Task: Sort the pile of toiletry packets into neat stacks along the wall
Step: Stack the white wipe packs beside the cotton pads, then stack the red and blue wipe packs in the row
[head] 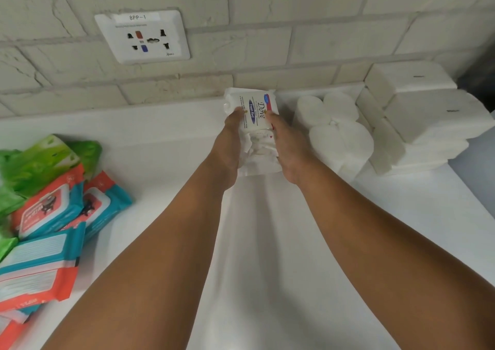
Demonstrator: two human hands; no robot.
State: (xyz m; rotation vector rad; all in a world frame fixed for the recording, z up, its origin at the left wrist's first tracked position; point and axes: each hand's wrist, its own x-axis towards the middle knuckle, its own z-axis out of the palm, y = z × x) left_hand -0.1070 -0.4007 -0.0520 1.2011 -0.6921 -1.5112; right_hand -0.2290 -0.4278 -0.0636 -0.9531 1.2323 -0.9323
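Observation:
A stack of white Dove soap packets stands on the white counter against the brick wall, with a blue and pink label on the top one. My left hand grips the stack's left side. My right hand grips its right side. The lower packets are partly hidden between my palms. At the left edge lies a loose pile of wipes packets: green ones at the back, and teal and coral ones towards the front.
White paper rolls stand right of the soap stack, touching or nearly touching my right hand. Stacked white tissue packs fill the far right corner. A wall socket plate sits on the bricks above the counter.

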